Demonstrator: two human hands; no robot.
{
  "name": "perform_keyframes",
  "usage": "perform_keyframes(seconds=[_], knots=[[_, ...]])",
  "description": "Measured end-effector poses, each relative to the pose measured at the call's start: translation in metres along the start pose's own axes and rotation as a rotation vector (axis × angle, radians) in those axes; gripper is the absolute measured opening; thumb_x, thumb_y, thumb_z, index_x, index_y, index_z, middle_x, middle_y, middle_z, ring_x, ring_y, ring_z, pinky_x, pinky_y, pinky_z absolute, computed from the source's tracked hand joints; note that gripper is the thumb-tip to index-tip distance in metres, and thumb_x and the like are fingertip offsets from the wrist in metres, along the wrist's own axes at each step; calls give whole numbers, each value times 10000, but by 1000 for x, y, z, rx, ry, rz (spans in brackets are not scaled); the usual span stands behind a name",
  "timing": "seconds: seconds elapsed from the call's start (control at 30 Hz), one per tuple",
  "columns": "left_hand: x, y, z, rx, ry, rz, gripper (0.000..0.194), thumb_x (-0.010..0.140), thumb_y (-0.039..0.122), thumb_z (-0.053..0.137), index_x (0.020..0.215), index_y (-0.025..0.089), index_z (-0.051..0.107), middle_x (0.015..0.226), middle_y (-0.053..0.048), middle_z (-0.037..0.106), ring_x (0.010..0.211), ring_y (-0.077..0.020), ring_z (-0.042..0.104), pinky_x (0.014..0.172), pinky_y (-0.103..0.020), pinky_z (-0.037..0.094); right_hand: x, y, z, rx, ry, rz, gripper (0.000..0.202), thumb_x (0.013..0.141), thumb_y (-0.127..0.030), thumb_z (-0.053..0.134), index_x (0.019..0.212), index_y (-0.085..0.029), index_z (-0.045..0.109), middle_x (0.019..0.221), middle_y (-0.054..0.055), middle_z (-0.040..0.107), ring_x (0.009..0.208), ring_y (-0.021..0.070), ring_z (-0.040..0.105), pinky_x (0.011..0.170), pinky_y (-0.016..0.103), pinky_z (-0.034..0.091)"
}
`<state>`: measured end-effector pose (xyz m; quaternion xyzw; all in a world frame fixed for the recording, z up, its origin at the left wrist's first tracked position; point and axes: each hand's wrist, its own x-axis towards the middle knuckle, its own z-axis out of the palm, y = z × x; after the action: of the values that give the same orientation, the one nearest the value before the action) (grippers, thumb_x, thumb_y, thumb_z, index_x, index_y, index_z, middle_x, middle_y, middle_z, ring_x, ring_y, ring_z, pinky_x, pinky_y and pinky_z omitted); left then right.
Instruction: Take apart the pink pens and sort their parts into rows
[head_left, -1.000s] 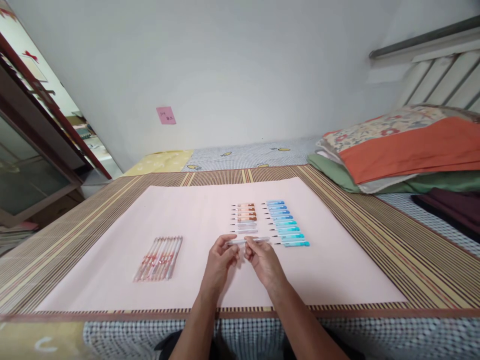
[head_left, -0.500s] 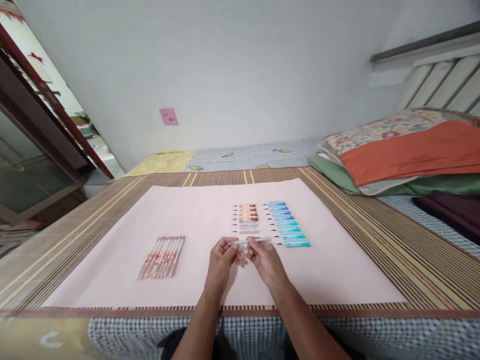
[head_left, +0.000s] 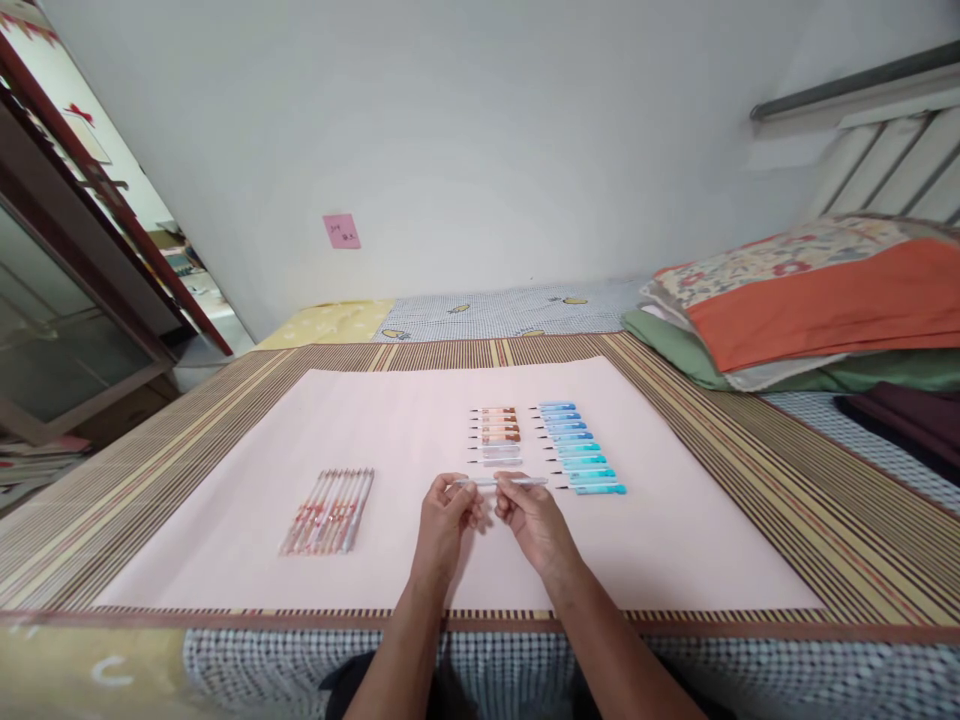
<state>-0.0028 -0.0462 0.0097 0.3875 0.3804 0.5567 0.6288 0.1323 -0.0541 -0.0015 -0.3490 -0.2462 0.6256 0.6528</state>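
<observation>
A slim whitish pen (head_left: 534,481) lies level between my hands, just above the pink sheet (head_left: 225,480). My left hand (head_left: 452,515) pinches its left end between thumb and fingers, while my right hand (head_left: 531,515) grips it nearer the middle. Beyond my hands is a short column of pens with brown-and-orange barrels (head_left: 499,428) and paler greyish pens (head_left: 501,455), dark tips pointing left. To their right run blue pens (head_left: 561,420) and turquoise pens (head_left: 592,470), also tip-left. A side-by-side group of pens with pink and red patterns (head_left: 328,512) lies to the left.
The sheet rests on a striped woven mat (head_left: 847,530). Folded bedding (head_left: 810,300) in orange, floral and green is piled at the right, near dark folded cloth (head_left: 900,430). A pink note (head_left: 342,231) is stuck to the wall (head_left: 487,140) behind.
The whole view has shifted slightly, so things appear a little further right. Both hands keep the same hold on the pen.
</observation>
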Motion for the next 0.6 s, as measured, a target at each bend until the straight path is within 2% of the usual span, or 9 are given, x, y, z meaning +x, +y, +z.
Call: perform_keyframes(seconds=[0.1,0.2,0.3,0.47,0.6], knots=[[1,1,-2,6,0,18,425,703,395,876,990,175,654,738,-11,705,557,-108,586,545,-222,423,0,2,-2,16,-22,16,345,600,-406,951,741,-167,746,641,-16,624,557,101,497,556,269,412],[1,1,-3,33,0,52,355,723,434,859,802,167,639,675,-1,670,515,-88,538,514,-214,389,1,4,-3,53,-38,40,383,645,-480,910,817,-163,780,668,11,660,560,110,523,553,272,416],[2,1,-4,75,58,70,424,738,494,840,681,181,560,596,15,632,450,-73,478,464,-205,332,1,5,-5,39,-54,45,397,668,-496,883,849,-154,793,689,33,688,557,111,537,549,268,405],[2,2,-8,114,194,82,506,746,583,810,618,188,522,505,42,540,414,-59,392,423,-198,263,2,4,-7,8,-56,31,335,686,-444,875,841,-164,776,693,25,695,557,103,535,551,253,393],[4,4,-9,64,229,58,540,707,635,817,619,181,540,485,53,503,407,-52,369,411,-196,237,3,2,-7,36,5,28,333,645,-413,903,775,-196,686,669,7,687,542,108,528,541,253,388]])
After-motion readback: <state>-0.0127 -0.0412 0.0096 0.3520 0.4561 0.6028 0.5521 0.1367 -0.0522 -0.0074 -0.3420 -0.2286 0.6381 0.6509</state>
